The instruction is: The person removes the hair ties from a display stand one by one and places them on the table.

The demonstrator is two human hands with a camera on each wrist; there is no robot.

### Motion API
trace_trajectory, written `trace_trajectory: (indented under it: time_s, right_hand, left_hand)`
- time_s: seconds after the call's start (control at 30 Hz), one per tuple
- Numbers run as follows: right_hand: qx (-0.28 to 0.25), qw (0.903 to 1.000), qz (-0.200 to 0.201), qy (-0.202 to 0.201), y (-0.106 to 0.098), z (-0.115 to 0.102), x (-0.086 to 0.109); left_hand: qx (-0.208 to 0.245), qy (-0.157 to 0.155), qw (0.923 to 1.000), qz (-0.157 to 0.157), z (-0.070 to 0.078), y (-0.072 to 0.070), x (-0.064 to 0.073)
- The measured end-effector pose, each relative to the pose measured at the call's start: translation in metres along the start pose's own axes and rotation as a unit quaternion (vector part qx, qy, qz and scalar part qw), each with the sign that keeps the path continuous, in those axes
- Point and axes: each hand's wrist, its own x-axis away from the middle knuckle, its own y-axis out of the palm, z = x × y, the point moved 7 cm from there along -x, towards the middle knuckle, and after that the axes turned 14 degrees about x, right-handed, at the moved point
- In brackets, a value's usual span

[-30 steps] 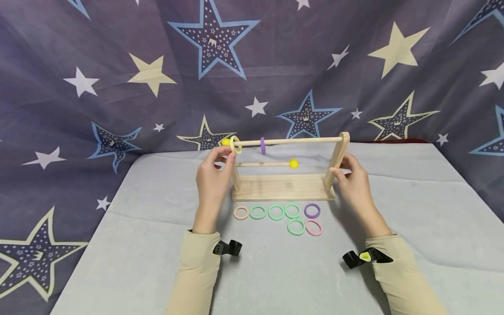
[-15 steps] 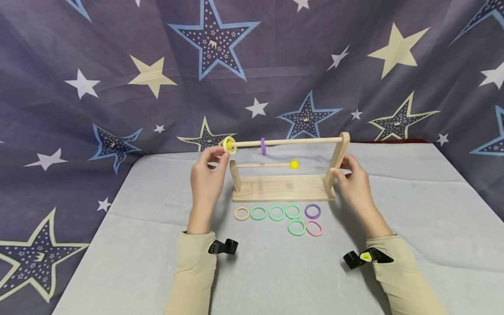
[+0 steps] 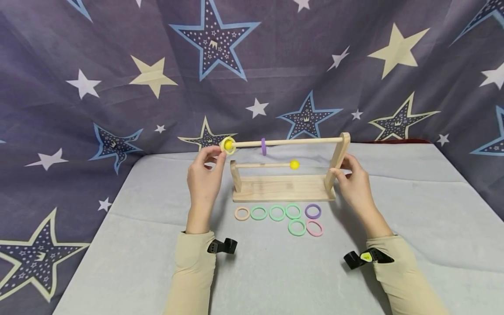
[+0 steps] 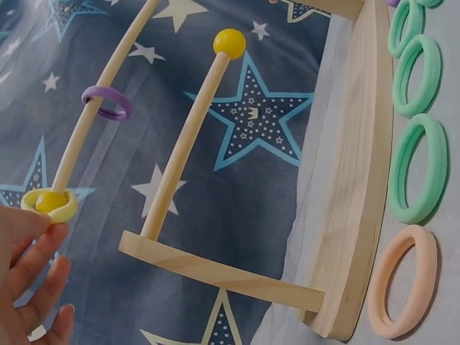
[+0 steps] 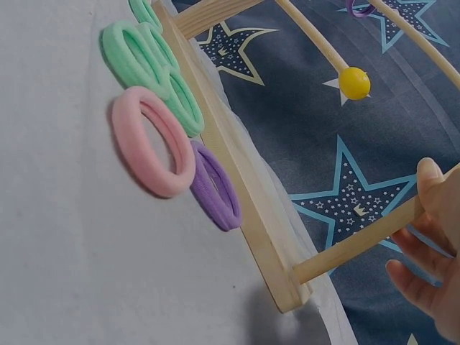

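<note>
My left hand [image 3: 204, 177] pinches a pale yellow hair tie [image 4: 70, 209] between thumb and fingertips. That hair tie surrounds the yellow ball [image 3: 228, 145] at the free left end of the upper rod [image 3: 303, 141]. Farther along the same rod hangs a purple hair tie [image 3: 264, 146]. My right hand [image 3: 352, 178] grips the tall right upright [image 3: 337, 159] of the wooden stand, thumb in front and fingers behind. A shorter left upright [image 3: 236, 177] bears the lower rod [image 3: 264, 165], which ends in another yellow ball [image 3: 294, 165].
In front of the stand's wooden base [image 3: 283, 188] lie several loose hair ties: a peach one [image 3: 235, 214], several green ones such as the leftmost [image 3: 252, 215], a purple one [image 3: 306, 214] and a pink one [image 3: 308, 230]. A grey cloth [image 3: 267, 275] covers the table; a starry curtain hangs behind.
My left hand has moved left, bringing the yellow hair tie from the upper rod to around its end ball. The right hand, the stand and the loose hair ties stay put.
</note>
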Motion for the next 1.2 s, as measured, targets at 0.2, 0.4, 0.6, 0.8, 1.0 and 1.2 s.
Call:
trace_trajectory:
  time_s: [0.2,0.4,0.6,0.8,1.0,1.2]
  right_hand:
    - [0.001,1.0,0.002,-0.002,0.0,0.0,0.0]
    - [0.001,1.0,0.005,-0.006,-0.001,0.0,-0.001]
    - [0.005,0.9999,0.006,-0.008,-0.003,0.0,-0.002]
    - [0.005,1.0,0.003,-0.007,-0.002,0.001,-0.002]
    - [0.005,1.0,0.001,-0.006,-0.001,0.001,-0.001]
    - [0.004,1.0,0.001,-0.007,0.0,0.0,-0.001]
  left_hand:
    - [0.0,-0.02,0.9997,0.015,-0.004,-0.003,-0.001]
    - [0.005,-0.03,0.9992,0.026,-0.004,-0.003,-0.002]
    - [0.002,-0.033,0.9991,0.028,-0.002,-0.003,-0.002]
    - [0.021,-0.01,0.9996,0.017,-0.001,-0.009,-0.004]
    - [0.045,0.049,0.9972,-0.034,0.009,-0.012,-0.007]
    - [0.047,0.092,0.9898,-0.098,0.02,-0.012,-0.005]
